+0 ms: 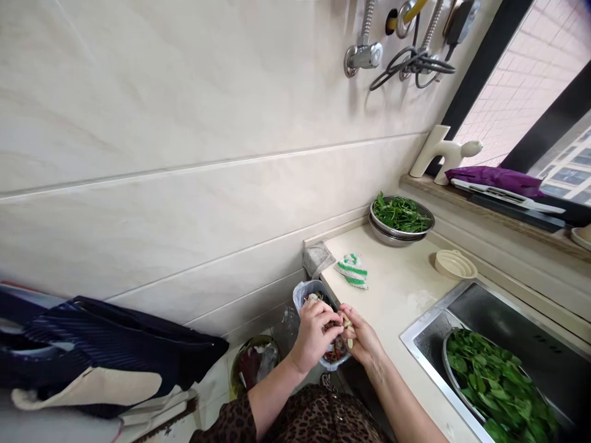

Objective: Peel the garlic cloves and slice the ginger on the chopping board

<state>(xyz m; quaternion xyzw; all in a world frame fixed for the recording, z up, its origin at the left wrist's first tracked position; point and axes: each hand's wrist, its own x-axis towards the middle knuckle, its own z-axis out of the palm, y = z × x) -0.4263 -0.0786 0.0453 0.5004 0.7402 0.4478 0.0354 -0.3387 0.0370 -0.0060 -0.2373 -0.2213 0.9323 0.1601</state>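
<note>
Both hands meet above a lined waste bin (pixel 341 363) at the counter's edge. Pale, elongated pieces that look like garlic cloves (pixel 349 342) lie in my right hand (pixel 364 338), its fingers curled round them. My left hand (pixel 314 332) is closed in a pinch against the right fingertips. What sits between the left fingers is too small and too covered to make out. Food scraps and peelings show inside the bin beneath the hands.
A metal bowl of leafy greens (pixel 401 215) stands in the counter corner, near a green-striped cloth (pixel 353 271) and a cream collapsible bowl (pixel 456 264). More greens (pixel 496 381) fill a bowl in the sink (pixel 420 335). Another bag-lined bin (pixel 253 363) stands on the floor.
</note>
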